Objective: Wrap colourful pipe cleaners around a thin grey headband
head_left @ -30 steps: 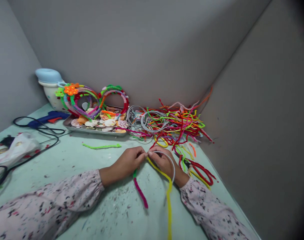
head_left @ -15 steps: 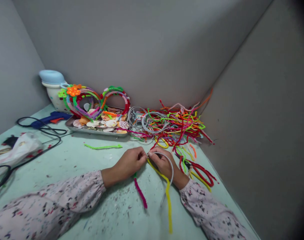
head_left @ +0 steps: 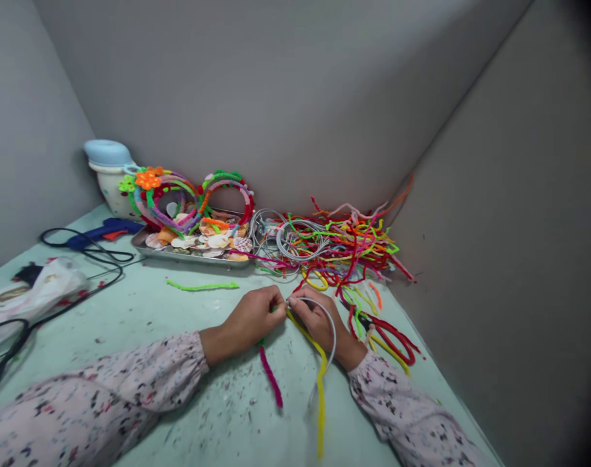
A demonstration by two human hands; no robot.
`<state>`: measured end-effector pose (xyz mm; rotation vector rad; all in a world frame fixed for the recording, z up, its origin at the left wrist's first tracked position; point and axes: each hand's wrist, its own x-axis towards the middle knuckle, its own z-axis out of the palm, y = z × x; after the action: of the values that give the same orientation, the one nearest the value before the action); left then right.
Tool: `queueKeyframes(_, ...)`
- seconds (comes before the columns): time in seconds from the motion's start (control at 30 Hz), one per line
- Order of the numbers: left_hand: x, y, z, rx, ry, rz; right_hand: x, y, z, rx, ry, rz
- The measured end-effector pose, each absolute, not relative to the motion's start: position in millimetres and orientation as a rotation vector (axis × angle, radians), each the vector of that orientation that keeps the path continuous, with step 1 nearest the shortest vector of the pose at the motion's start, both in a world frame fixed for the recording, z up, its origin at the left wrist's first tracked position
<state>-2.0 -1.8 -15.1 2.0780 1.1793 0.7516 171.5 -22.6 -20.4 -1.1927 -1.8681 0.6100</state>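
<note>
My left hand [head_left: 253, 318] and my right hand [head_left: 317, 316] meet fingertip to fingertip over the pale green table [head_left: 144, 311]. Both are closed in a pinch at the end of a thin grey headband [head_left: 332, 331] that arcs over my right wrist. A yellow pipe cleaner [head_left: 319, 383] runs from the pinch down toward me. A magenta pipe cleaner [head_left: 270, 383] with a green end trails from under my left hand.
A pile of coloured pipe cleaners and grey headbands [head_left: 338, 246] lies at the back right. A metal tray [head_left: 188, 254] holds shells and wrapped headbands [head_left: 188, 194]. A blue glue gun [head_left: 100, 230], black cable [head_left: 81, 279], plastic bag [head_left: 37, 292], lidded jar [head_left: 111, 175] and green pipe cleaner [head_left: 202, 285] lie left.
The yellow pipe cleaner's free end has swung left and drawn closer to my hands. The hands stay pinched together in the same spot.
</note>
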Motion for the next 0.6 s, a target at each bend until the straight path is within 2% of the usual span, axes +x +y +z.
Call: queueKeyframes(0.6,-1.7,-2.4,-14.4,2.08,1.238,0.762,171.2,-23.8,-22.5,-1.2,-1.883,0.568)
